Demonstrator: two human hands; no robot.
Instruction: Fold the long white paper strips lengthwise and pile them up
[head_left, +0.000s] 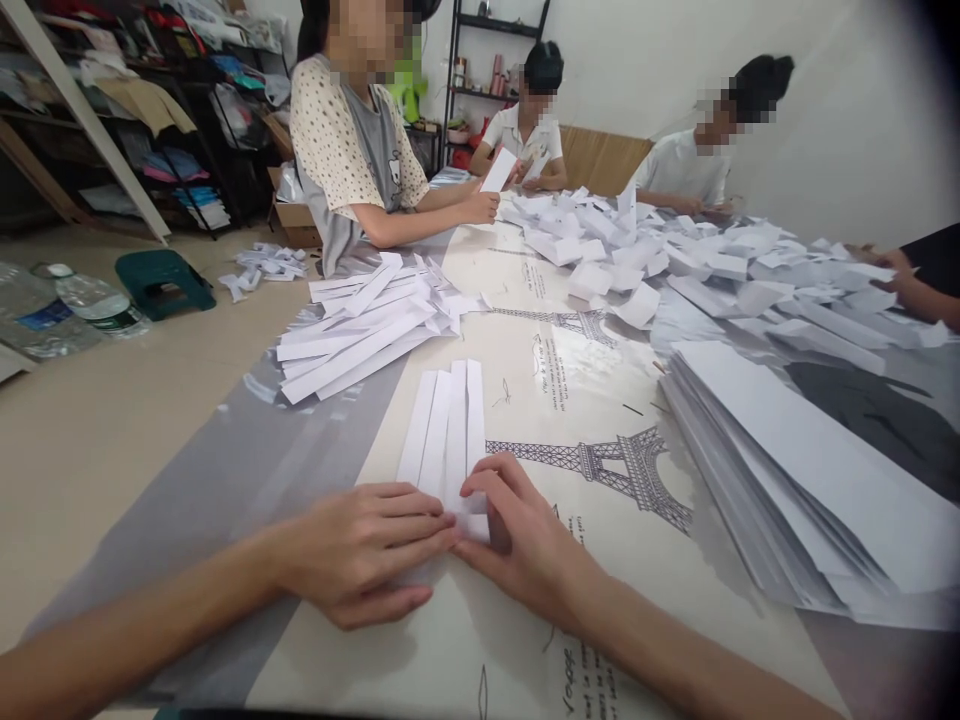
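Both hands lie flat on the near end of a white paper sheet pleated into long narrow strips [448, 440], which rests on the near middle of the table and points away from the wearer. The left hand [360, 550] presses palm down with fingers stretched along the fold's near edge, gripping nothing, only pinning the paper; the right hand [525, 535] does likewise, its fingertips [474, 490] meeting the left's over the pleats, seemingly so the stiff folds stay shut and aligned while a crease is flattened. The paper looks thin, matte and crisp, its ridges casting faint grey lines. Beneath it lies a glossy cream tablecloth printed with grey Eiffel towers [600, 460], smooth enough to let sheets slide. At near right a thick fanned stack of long white unfolded sheets [810, 480] sits within easy reach; at far left a loose heap of finished folded white strips [360, 340] lies beside a seated person in a spotted top [337, 140]. Farther off, a jumbled pile of small folded white pieces [675, 260] spreads among other seated people.
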